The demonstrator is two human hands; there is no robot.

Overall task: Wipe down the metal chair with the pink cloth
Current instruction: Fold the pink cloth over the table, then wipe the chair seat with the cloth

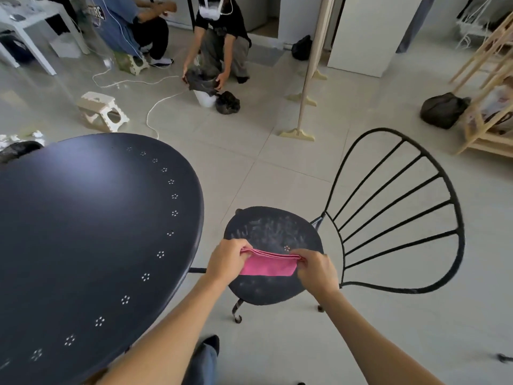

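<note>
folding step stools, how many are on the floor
2: a cream stool on the tiles beyond the round table, and a greenish one under the seated person. Others may be hidden.

Pale square tiles (277, 168) cover the floor, catching soft, even light. A round dark metal tabletop (83, 232) with small punched flower holes along its rim fills the lower left of the frame. A white table (30, 20) stands at the upper left, with a cream folding step stool (102, 111) on the floor below it. White cabinets (361, 31) line the top edge. A pale wooden rack (488, 107) leans in at the upper right, with a dark bag (442, 109) beside it.
</note>
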